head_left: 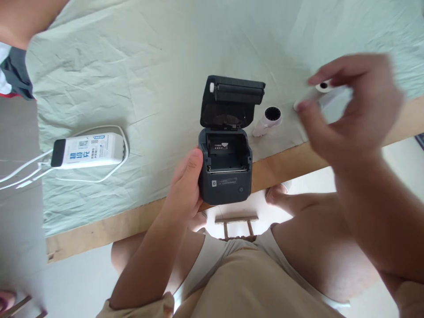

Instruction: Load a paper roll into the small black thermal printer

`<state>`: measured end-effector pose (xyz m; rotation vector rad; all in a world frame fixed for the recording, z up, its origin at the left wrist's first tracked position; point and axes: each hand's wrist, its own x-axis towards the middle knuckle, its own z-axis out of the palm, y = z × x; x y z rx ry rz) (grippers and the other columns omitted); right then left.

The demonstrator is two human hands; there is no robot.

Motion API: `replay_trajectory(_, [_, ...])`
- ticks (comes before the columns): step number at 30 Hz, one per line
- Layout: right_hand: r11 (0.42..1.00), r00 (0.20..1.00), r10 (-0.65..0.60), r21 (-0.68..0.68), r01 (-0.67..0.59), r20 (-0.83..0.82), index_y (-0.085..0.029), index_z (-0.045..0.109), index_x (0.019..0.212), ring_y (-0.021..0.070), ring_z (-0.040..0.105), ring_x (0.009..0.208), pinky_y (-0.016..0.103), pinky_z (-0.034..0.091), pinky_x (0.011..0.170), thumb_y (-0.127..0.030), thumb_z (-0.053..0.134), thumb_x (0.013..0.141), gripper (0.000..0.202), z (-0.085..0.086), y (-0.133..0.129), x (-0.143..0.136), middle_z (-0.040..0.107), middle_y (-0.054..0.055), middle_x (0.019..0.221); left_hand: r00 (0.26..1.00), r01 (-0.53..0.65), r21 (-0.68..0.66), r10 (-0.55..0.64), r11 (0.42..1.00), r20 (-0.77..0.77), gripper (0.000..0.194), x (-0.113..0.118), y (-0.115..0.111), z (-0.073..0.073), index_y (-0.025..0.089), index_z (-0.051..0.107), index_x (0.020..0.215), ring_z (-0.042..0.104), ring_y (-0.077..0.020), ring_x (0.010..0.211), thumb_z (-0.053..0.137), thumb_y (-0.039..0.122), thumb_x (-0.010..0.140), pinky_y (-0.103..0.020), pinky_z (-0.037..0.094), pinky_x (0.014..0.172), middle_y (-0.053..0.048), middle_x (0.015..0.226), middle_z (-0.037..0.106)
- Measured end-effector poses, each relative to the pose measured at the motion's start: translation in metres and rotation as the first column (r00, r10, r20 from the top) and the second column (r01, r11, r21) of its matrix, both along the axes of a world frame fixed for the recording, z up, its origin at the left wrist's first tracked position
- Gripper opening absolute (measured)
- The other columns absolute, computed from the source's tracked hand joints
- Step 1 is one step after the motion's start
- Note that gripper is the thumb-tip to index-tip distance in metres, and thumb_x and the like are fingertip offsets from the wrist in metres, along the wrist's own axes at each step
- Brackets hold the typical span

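Note:
My left hand (pixel 187 183) is closed around the left side of a dark label printer (pixel 226 183), its thumb on the edge. The printer's lid (pixel 232 99) stands up, and its inner bay (pixel 228 148) shows no roll. On the right, my right hand (pixel 361 104) is blurred, with thumb and fingers apart around a white label roll (pixel 319 90) on the cloth. Whether they touch the roll I cannot tell. Between the printer and that hand is another pale roll (pixel 267 121) with a dark hollow core.
A white power strip or charger block (pixel 91 150) with white cables lies on the left of the pale green cloth (pixel 149 79). The wooden table edge (pixel 132 225) runs in front of my lap. Another person's arm (pixel 26 20) reaches in at the top left.

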<state>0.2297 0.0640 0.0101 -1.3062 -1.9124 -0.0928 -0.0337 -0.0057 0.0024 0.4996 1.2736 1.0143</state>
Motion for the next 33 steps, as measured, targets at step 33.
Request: replay_trajectory(33, [0.969,0.953,0.236,0.122,-0.215,-0.192,-0.025,0.068,0.121,0.0237,0.073,0.093,0.038,0.053,0.073,-0.034,0.080,0.084,0.040,0.021,-0.009,-0.024,0.077,0.009,0.116,0.999,0.040,0.100,-0.043,0.994,0.025,0.042,0.001,0.003,0.001,0.022,0.075,0.097,0.073,-0.0161,0.062,0.088,0.059,0.082,-0.023,0.060,0.053,-0.001,0.078,0.076])
